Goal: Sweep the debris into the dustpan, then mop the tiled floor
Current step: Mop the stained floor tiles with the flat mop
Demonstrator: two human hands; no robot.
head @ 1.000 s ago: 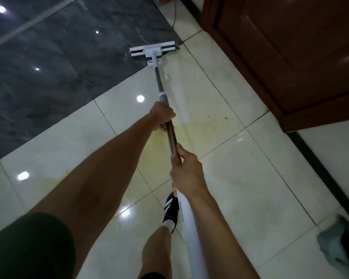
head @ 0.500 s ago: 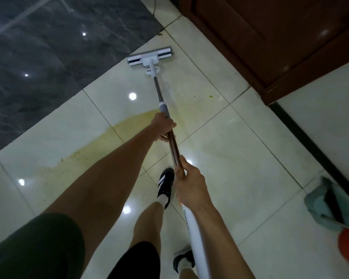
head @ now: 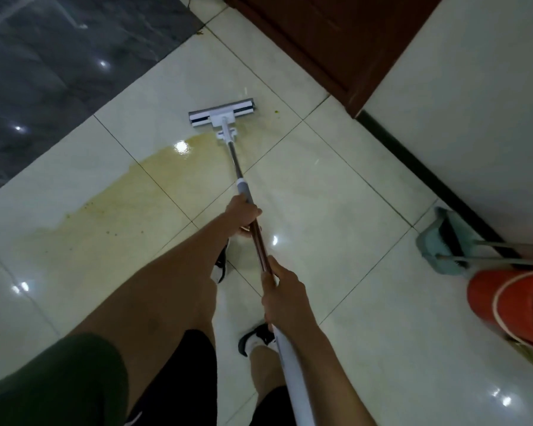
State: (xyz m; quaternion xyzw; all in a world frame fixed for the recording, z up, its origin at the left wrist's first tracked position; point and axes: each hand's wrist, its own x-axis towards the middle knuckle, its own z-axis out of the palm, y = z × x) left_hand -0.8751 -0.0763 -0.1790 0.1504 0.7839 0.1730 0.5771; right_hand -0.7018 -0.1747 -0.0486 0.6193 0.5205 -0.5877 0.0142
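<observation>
While both hands (head: 243, 215) grip its shaft, the mop (head: 222, 115) points away, head crosswise.

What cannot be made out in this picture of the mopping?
Head view only:
- Underside of the mop head: hidden, it faces the floor.
- Orange bucket: cut off by the right edge, blurred; contents unclear.
- Dustpan: inside hidden by the broom; any debris cannot be told.
- Left hand and right hand: fingertips hidden behind the mop pole.
</observation>
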